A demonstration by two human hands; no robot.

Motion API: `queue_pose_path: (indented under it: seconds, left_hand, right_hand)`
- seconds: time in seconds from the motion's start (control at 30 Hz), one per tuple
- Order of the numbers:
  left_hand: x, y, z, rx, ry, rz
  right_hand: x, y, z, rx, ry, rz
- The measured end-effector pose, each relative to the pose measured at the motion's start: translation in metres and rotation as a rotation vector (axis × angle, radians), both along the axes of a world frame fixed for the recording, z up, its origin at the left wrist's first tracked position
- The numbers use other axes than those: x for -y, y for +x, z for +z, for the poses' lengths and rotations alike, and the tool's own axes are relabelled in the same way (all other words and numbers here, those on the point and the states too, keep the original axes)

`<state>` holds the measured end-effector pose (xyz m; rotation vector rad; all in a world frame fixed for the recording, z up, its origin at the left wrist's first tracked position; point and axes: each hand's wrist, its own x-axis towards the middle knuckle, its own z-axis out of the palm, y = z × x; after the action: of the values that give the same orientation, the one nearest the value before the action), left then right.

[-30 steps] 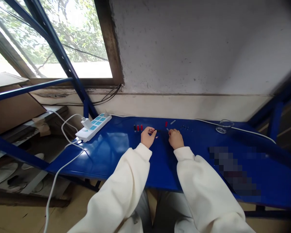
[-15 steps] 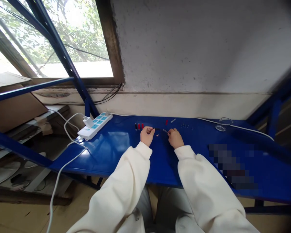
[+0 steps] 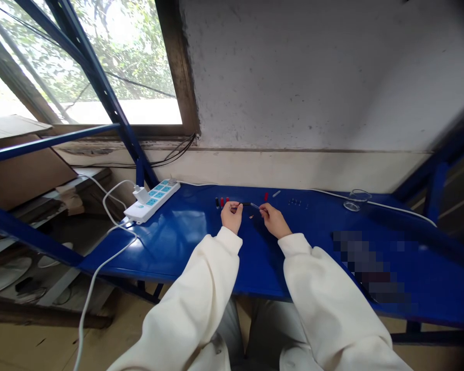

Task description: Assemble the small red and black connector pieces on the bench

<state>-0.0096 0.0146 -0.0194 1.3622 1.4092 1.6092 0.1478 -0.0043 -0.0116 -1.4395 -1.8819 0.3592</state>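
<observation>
near the tabletop's far edge:
left hand: i see fingers pinching a small dark piece
right hand: fingers grip a thin metal pin

The right hand now sits further left and closer to the left hand than a second ago, its fingers turned toward it. The thin metal tool it pinches now reaches the dark small part held by the left hand, where before a gap separated them.
</observation>
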Motion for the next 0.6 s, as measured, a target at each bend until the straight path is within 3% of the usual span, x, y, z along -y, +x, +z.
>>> queue_pose_path:
  seconds: [0.27,0.6]
  left_hand:
    - [-0.0019,-0.0003,-0.0026,0.055,0.039,-0.024]
    - [0.0022,0.0043,0.001,0.059,0.065,-0.182]
  right_hand:
    - [-0.0006,0.0008,0.0002,-0.056,0.114,0.094]
    - [-0.0013,-0.0022,-0.0027,-0.112,0.101,0.111]
